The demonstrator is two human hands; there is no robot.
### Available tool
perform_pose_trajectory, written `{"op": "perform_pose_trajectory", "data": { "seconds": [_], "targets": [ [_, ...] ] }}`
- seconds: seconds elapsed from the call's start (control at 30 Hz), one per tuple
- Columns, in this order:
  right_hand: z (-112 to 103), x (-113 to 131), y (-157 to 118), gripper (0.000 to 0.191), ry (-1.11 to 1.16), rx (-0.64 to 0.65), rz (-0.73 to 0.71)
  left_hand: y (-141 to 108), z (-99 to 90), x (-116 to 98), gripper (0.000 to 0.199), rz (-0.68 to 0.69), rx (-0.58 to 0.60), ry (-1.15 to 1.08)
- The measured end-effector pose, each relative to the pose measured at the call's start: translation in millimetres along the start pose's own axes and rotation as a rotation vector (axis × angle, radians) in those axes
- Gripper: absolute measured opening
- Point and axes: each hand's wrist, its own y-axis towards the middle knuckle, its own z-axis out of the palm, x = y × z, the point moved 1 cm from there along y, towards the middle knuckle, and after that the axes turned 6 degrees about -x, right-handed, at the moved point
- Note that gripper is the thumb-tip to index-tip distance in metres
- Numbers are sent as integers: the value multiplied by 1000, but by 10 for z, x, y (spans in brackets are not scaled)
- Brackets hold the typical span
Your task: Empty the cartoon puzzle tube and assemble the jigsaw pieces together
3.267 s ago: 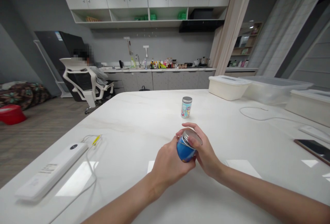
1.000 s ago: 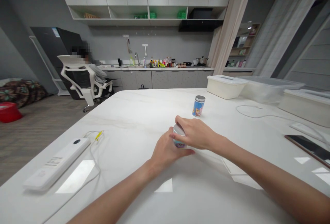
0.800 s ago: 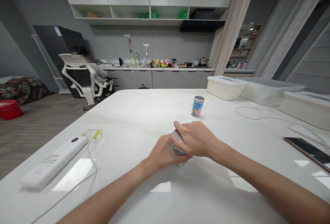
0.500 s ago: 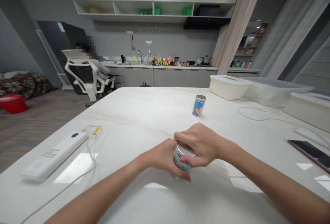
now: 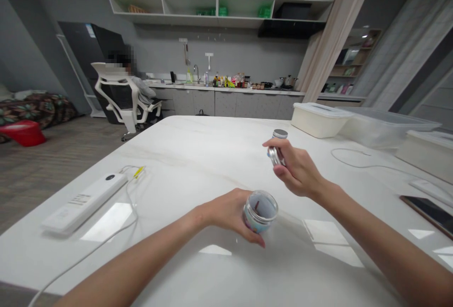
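My left hand [image 5: 235,217] is wrapped round a clear jar [image 5: 260,222] with a light blue printed label. The jar's mouth faces up without a lid, and a small brown thing shows inside, too little of it to name. Up and to the right, my right hand [image 5: 295,165] pinches a silver metal lid [image 5: 275,156], tilted on its edge between thumb and fingers. Behind that hand stands a second jar [image 5: 280,134] with its lid on, mostly hidden by the fingers.
On the white table [image 5: 198,151], a power strip [image 5: 85,203] with a cable lies left. At right are lidded storage boxes [image 5: 320,120], a looped white cable [image 5: 354,164] and a phone [image 5: 426,210]. A person sits in a white chair [image 5: 118,92] beyond the table.
The lid has come off the jar in my left hand. My right hand has carried it up, away from the jar, in front of the second jar. The view has shifted slightly.
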Motion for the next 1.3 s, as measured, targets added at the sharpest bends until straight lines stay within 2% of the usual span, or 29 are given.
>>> {"op": "perform_pose_trajectory", "data": {
  "seconds": [0.1, 0.17, 0.23, 0.33, 0.47, 0.57, 0.67, 0.77, 0.83, 0.93, 1.07, 1.3],
  "targets": [
    [292, -241, -199, 39, -32, 73, 313, 8, 19, 52, 42, 71, -67, 88],
    [490, -397, -388, 36, 35, 149, 467, 12, 22, 76, 44, 109, -88, 175],
    [636, -504, -565, 33, 106, 207, 538, 14, 16, 83, 46, 153, -100, 257],
    [741, -554, -729, 31, 191, 256, 614, 12, 1, 74, 48, 200, -102, 291],
    [762, -523, -764, 26, 137, 359, 619, 8, -12, 70, 43, 201, -94, 263],
    [754, -516, -752, 34, 63, 375, 600, 7, -6, 84, 43, 203, -88, 267],
    [726, -493, -744, 41, 64, 288, 600, 10, 8, 106, 43, 172, -95, 297],
    [679, -414, -726, 32, 146, 154, 550, 18, 2, 136, 44, 24, -191, 274],
    [668, -353, -717, 33, 155, 132, 483, 24, -17, 156, 46, -81, -248, 229],
    [713, -325, -742, 43, 58, 243, 412, 28, -63, 174, 52, -178, -278, 125],
    [799, -449, -837, 42, -34, 417, 484, 14, -113, 178, 54, -275, -219, -32],
    [736, -660, -915, 39, -290, 425, 613, -16, -150, 175, 45, -311, -123, -85]
  ]
}}
